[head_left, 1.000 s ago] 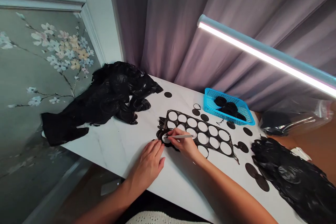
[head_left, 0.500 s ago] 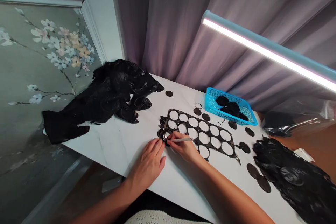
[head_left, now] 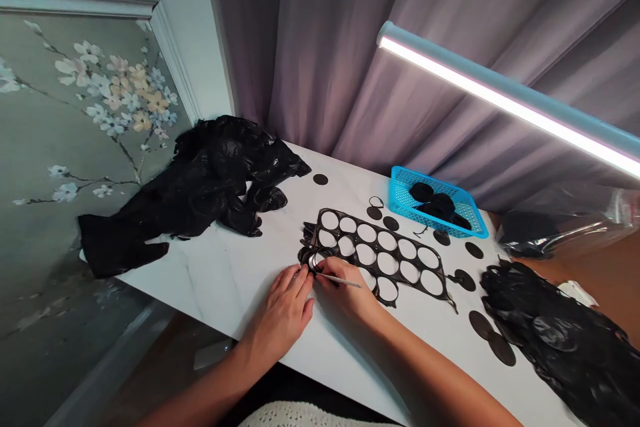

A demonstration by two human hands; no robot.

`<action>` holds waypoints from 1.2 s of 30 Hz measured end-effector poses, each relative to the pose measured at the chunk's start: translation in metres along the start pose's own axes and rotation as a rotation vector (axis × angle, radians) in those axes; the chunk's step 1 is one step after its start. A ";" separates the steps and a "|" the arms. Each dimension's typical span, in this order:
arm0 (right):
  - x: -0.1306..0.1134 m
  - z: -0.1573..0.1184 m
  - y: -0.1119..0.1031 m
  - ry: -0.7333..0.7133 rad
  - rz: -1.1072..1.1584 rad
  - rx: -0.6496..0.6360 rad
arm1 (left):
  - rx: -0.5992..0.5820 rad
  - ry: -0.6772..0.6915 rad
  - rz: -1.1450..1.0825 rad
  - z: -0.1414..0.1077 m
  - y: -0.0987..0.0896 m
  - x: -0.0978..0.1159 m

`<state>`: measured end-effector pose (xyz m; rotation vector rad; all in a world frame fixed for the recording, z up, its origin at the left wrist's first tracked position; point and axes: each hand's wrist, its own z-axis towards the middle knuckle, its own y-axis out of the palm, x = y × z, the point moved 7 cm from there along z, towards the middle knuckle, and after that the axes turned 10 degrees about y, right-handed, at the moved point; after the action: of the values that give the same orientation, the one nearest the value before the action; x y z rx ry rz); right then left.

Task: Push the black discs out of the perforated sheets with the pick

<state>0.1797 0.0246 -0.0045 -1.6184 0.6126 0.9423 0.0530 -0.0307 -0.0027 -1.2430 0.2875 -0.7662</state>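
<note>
My right hand [head_left: 347,295] pinches a slim silver craft tool [head_left: 340,279], its tip down at a ring-shaped cut in a black sheet [head_left: 377,236]. That sheet lies flat and has several round holes showing white beneath. My left hand [head_left: 283,303] holds nothing, and its fingertips rest on the sheet's ragged left end, touching my right hand. The tool's tip is partly hidden by my fingers. Several loose black discs [head_left: 481,325] lie to the right of the sheet.
The white marble-look table [head_left: 225,267] holds crumpled black sheets at left [head_left: 210,180] and right [head_left: 550,340]. A blue plastic basket [head_left: 400,193] holds black pieces. A lit light bar [head_left: 500,93] crosses above, before a mauve curtain [head_left: 320,47].
The tool has swung from level to slanting down at its right end. My left fingertips have moved closer to my right hand. The view has shifted slightly.
</note>
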 end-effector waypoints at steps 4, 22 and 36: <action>0.003 -0.002 -0.001 0.015 0.070 -0.018 | -0.004 -0.001 -0.001 0.001 -0.001 0.000; -0.013 -0.014 0.016 -0.206 -0.311 0.018 | 0.025 0.014 -0.017 0.000 -0.001 -0.001; 0.028 -0.025 -0.160 0.169 -0.012 0.559 | 0.019 0.070 -0.088 0.028 -0.024 -0.014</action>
<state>0.3291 0.0433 0.0623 -1.1987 0.8917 0.5574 0.0498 -0.0036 0.0258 -1.2185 0.2834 -0.8873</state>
